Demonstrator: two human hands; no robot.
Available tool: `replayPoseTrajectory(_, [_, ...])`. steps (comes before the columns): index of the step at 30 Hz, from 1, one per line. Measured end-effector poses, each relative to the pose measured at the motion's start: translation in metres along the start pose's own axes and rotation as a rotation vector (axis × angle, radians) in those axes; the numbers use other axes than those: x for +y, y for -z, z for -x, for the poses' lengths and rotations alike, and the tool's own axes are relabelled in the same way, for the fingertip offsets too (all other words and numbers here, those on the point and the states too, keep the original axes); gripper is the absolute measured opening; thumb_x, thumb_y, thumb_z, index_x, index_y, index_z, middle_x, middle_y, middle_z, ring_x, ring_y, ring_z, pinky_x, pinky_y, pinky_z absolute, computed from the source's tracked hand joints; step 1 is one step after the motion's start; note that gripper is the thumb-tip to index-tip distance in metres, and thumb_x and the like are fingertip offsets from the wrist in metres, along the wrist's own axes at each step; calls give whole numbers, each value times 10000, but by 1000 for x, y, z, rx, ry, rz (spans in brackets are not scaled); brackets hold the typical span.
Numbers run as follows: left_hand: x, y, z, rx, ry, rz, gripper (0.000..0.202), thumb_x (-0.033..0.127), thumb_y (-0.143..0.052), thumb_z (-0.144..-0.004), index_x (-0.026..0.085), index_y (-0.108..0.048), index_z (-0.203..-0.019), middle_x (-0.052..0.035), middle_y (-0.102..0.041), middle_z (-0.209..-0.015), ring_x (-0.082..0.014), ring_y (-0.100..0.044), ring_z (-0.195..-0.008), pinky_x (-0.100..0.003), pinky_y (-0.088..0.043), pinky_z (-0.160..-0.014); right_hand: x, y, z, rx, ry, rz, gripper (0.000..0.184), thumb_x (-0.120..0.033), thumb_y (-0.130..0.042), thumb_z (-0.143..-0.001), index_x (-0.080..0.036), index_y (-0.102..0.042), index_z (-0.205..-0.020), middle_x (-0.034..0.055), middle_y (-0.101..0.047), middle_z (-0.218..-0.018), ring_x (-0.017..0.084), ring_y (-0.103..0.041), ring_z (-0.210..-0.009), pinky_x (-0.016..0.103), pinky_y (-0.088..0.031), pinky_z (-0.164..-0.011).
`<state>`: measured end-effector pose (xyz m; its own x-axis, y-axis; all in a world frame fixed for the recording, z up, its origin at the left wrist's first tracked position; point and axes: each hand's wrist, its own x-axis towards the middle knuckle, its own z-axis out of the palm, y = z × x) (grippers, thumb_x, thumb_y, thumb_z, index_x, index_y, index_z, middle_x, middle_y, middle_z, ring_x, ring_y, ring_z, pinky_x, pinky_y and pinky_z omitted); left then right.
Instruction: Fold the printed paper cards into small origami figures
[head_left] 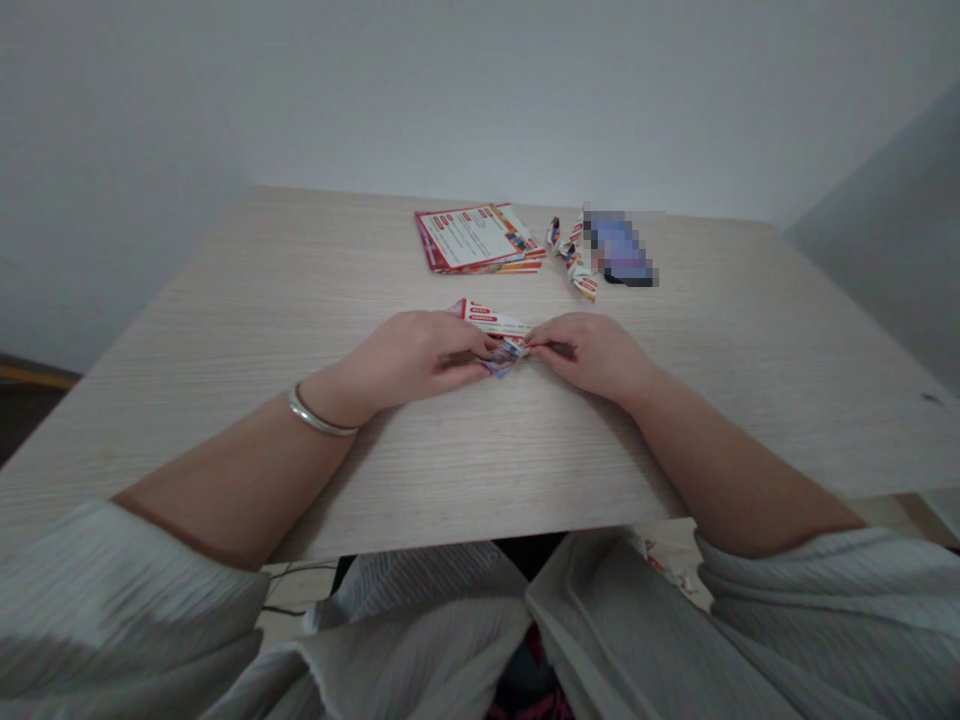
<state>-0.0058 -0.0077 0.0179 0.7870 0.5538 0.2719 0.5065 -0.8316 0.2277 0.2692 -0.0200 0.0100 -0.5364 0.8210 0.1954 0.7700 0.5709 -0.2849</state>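
Between my hands, just above the tabletop, is a printed paper leaflet (495, 319), white with red labels and partly folded or crumpled. My left hand (420, 355) grips its left and lower part with fingers and thumb. At the right end, the fingertips of my right hand (592, 352) pinch the paper. Some of the sheet lies hidden behind the left fingers, so its full shape does not show.
Farther back on the wooden table (300, 260) lies a stack of similar leaflets (480, 238). Right of it are several twisted paper pieces (574, 265) beside a pixelated phone-like object (622, 248). A wall (480, 100) rises behind the table's far edge.
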Motion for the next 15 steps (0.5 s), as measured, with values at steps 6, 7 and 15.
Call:
replayPoseTrajectory(6, [6,6,-2,9,54,-84,336,376,-494,-1022,182,-702,-842,-40,-706,-769,-160,-613,-664,-283,-420,-611,2,0,1,-10,53,16,248,-242,-591,-990,-205,-832,-1038,91,-834,-1096,248,-743,-1029,360,-526,-919])
replayPoseTrajectory(7, [6,4,-3,14,76,-72,347,376,-488,-1019,180,-681,-806,-37,-680,-740,-159,-590,-649,-287,-415,-607,3,0,1,-13,71,14,244,-241,-597,-987,-204,-831,-1046,90,-834,-1113,250,-746,-1043,363,-530,-931])
replayPoseTrajectory(15, [-2,-14,-8,200,310,105,188,300,-527,-920,198,-580,-771,-129,-703,-1059,-274,-654,-1063,-437,-538,-976,-3,-2,2,-32,83,11,235,-252,-609,-994,-221,-822,-1087,74,-837,-1140,253,-770,-1052,362,-551,-926])
